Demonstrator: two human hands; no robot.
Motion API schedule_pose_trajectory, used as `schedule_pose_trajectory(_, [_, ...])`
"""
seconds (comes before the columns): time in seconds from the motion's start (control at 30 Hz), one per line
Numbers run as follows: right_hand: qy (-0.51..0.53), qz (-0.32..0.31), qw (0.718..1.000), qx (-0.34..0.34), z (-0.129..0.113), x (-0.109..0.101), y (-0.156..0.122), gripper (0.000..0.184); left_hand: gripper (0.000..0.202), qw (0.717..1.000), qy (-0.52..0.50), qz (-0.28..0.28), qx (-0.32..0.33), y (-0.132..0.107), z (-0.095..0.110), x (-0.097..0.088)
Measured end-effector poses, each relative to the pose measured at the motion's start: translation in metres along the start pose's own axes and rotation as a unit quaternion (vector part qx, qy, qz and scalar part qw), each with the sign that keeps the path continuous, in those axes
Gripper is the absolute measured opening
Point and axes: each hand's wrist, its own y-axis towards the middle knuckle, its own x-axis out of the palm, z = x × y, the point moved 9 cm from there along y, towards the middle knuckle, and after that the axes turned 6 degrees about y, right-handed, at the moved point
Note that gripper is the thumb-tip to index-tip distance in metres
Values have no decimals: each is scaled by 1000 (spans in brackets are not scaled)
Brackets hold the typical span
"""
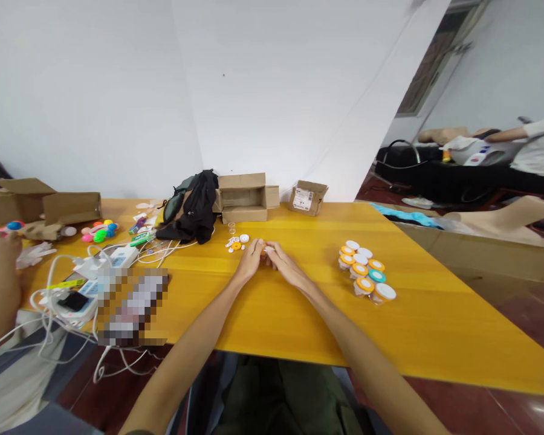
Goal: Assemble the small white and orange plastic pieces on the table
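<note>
Over the middle of the table, my left hand point(251, 258) and my right hand point(283, 263) meet at the fingertips, both closed around a small object. A bit of orange shows between the fingers, but the hands hide most of it and its kind is unclear. Just beyond my left hand lie several small white and orange parts, among them a white round lid point(244, 238) and an orange ring-like piece point(236, 246). A small clear cup point(231, 228) stands behind them. To the right sits a cluster of small clear containers with orange, white and teal lids point(377, 276).
Two cardboard boxes, an open one point(243, 214) and a smaller one point(307, 198), stand at the back near a black bag point(196, 208). Power strips with white cables point(90, 281) and a pixelated item point(136, 305) lie left. Another person's arm point(0, 290) is at far left.
</note>
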Motion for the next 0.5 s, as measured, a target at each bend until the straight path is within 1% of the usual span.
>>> schedule_pose_trajectory(0.1, [-14, 36, 999, -13, 1, -4, 2, 45, 32, 1000, 9, -9, 19, 0, 2, 2])
schedule_pose_trajectory(0.2, [-38, 71, 996, -47, -1, -6, 0, 36, 31, 999, 24, -17, 41, -1, 7, 3])
schedule_pose_trajectory(0.27, [-50, 76, 993, -80, -5, -5, -4, 31, 30, 998, 35, -24, 47, -2, 8, 4])
schedule_pose_trajectory(0.33, [-66, 72, 990, -104, -6, -3, -9, 32, 31, 997, 46, -27, 51, -2, 10, 5])
schedule_pose_trajectory(0.43, [-73, 75, 989, -108, -5, -5, -13, 38, 31, 997, 45, -26, 49, -3, 10, 4])
schedule_pose_trajectory(0.5, [-53, 90, 990, -93, -3, -10, -14, 44, 31, 998, 35, -28, 45, -3, 9, 5])
